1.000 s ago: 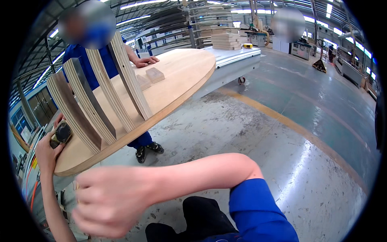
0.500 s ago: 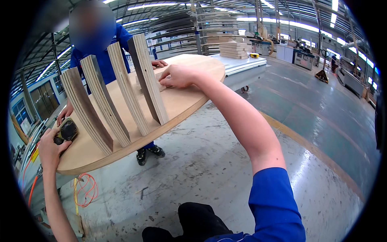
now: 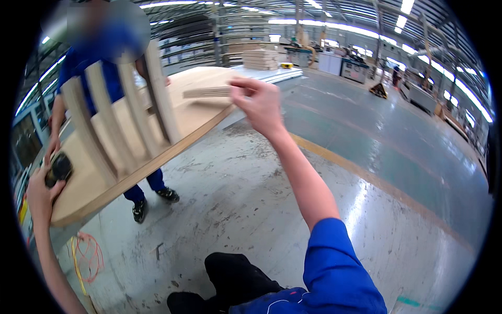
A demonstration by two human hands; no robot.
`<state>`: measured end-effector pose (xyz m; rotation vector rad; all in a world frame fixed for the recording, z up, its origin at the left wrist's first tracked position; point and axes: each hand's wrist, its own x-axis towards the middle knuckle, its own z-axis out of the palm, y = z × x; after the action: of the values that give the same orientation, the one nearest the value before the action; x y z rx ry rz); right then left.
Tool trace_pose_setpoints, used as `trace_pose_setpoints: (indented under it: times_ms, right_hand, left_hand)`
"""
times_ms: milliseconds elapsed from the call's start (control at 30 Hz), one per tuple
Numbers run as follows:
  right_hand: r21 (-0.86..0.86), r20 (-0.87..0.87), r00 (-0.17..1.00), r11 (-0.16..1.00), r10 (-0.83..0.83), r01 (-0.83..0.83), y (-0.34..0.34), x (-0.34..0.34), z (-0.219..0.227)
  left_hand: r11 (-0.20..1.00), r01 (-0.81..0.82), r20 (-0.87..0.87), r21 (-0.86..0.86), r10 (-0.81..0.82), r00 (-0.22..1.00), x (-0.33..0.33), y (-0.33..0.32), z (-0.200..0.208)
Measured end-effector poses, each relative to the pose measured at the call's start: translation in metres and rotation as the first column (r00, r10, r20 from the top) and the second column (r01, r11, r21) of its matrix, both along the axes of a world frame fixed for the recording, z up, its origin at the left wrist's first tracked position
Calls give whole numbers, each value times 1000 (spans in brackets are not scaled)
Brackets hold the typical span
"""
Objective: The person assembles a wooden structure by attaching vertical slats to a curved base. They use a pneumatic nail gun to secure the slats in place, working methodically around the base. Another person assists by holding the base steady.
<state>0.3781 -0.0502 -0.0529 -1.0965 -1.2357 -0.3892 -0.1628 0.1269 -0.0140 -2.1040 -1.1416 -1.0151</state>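
The right hand (image 3: 260, 104) is closed to a pinch, thumb and fingers on one end of a flat wood block (image 3: 207, 92). The block lies level over the right part of the wooden board (image 3: 81, 188); whether it touches the surface, I cannot tell. At the board's left end, the left hand (image 3: 42, 191) is curled on a dark rounded tool (image 3: 60, 168), thumb and fingers at different sides of it. A co-worker's hand (image 3: 53, 146) is just beside that tool. Four upright plywood strips (image 3: 138, 115), blurred, stand in a row on the board along its near edge. The co-worker (image 3: 97, 68), in blue, stands on the board's far side. Beyond the board's right end, a pale worktop (image 3: 290, 75) carries stacked wood pieces (image 3: 260, 59) and a small yellow object (image 3: 286, 66). Below the board's left end, an orange cord (image 3: 99, 256) lies coiled on the floor (image 3: 209, 220).
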Motion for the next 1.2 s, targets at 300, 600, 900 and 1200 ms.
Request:
trace_pose_setpoints:
  times_ms: [300,600,900,1200]
  right_hand:
    - [200,-598,594,818,538,-540,-112,-89,-178]
    - [351,-834,-67,433,547,-830,-94,-200,-296]
    - [515,-849,-447,247,281,-821,-56,-268,-332]
    - [718,-692,-721,67,-48,-693,-49,-306,-328]
  left_hand:
    - [881,467,645,76,-400,651,-17,-96,-111]
    - [231,972,999,-50,4,50,125,-191,-293]
    - [252,948,980,194,-4,-199,91,-196,-300]
    - [362,913,983,185,-70,-172,69,-202,-285]
